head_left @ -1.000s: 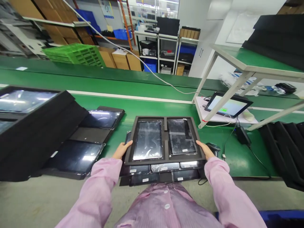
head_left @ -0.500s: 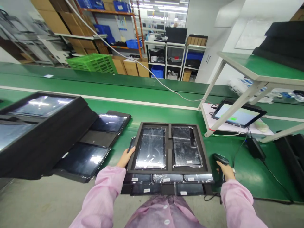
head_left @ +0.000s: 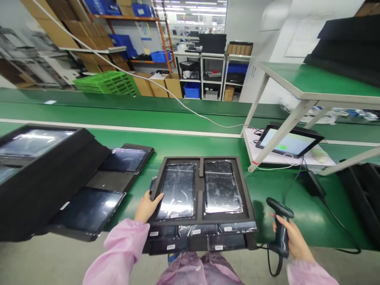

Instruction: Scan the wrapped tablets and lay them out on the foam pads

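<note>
While the left hand (head_left: 146,206) steadies the top tray (head_left: 202,219), the right hand (head_left: 292,236) grips a barcode scanner (head_left: 279,223).
Stacked trays overhang the worktop's (head_left: 190,146) near edge; a nudge could tip them.

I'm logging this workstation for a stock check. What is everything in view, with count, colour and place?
Foam tray: one on top of a stack, black, centre front of the bench.
Wrapped tablets: two, dark and glossy, side by side in the top tray.
Trays with screens: several, black, left of centre.
Tall tray stack: one, black, far left.
Lit monitor: one, black frame, right, under the raised shelf.
Raised shelf: one, green top with white legs, right.
Crates: one stack, green, behind the belt.
Cardboard boxes: several, brown, at the back.
Barcode scanner: one, black, in the right hand.
Left hand: on the top tray's left edge.
Right hand: shut round the scanner's grip.
</note>
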Action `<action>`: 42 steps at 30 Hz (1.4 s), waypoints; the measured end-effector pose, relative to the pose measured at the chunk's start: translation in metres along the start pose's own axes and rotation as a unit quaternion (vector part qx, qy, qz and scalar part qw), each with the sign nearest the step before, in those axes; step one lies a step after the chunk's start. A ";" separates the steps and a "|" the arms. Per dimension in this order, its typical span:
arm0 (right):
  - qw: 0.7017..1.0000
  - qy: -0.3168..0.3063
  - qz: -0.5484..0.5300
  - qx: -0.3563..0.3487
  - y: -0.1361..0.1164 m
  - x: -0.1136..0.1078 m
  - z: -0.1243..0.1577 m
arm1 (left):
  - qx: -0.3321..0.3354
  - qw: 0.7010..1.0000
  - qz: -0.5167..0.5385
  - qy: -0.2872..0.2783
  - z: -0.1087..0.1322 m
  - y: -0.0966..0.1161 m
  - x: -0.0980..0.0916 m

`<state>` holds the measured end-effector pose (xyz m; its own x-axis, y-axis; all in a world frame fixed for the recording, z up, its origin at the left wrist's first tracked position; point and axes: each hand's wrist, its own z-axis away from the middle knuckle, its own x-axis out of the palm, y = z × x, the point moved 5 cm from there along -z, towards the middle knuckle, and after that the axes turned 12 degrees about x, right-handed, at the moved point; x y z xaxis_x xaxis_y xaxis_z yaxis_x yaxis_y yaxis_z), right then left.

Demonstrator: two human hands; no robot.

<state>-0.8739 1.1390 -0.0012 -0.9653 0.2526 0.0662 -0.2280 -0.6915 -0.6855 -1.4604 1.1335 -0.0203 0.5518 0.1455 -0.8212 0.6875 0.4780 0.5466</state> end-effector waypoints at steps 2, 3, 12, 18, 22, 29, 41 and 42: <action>1.000 -0.019 -0.006 0.002 0.009 0.005 0.047 | 0.009 1.000 -0.020 -0.006 -0.001 -0.001 0.001; 1.000 -0.029 0.007 0.003 0.015 0.011 0.069 | 0.012 1.000 -0.023 -0.007 -0.002 -0.001 0.001; 0.986 -0.046 0.157 0.033 0.073 0.099 0.144 | 0.051 0.998 -0.011 -0.037 -0.009 -0.001 0.006; 0.975 -0.021 0.217 0.035 0.086 0.114 0.144 | 0.042 0.997 -0.007 -0.061 -0.003 0.004 0.004; 0.975 -0.006 0.223 0.016 0.082 0.115 0.150 | 0.046 0.996 -0.007 -0.070 0.001 0.007 0.001; 0.977 -0.006 0.214 -0.004 0.077 0.117 0.155 | 0.033 0.996 -0.007 -0.084 0.005 0.009 -0.001; 0.981 -0.058 0.185 0.007 0.092 0.151 0.163 | 0.035 0.996 -0.006 -0.080 0.008 0.013 -0.003; 0.982 -0.069 0.177 0.010 0.096 0.160 0.163 | 0.034 0.996 -0.006 -0.078 0.008 0.013 -0.004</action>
<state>-1.0706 1.0027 0.0615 -0.9923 -0.0994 -0.0742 0.1234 -0.7325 -0.6695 -1.4495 1.1327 -0.0088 0.6070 0.0006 -0.7947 0.7219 0.4177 0.5517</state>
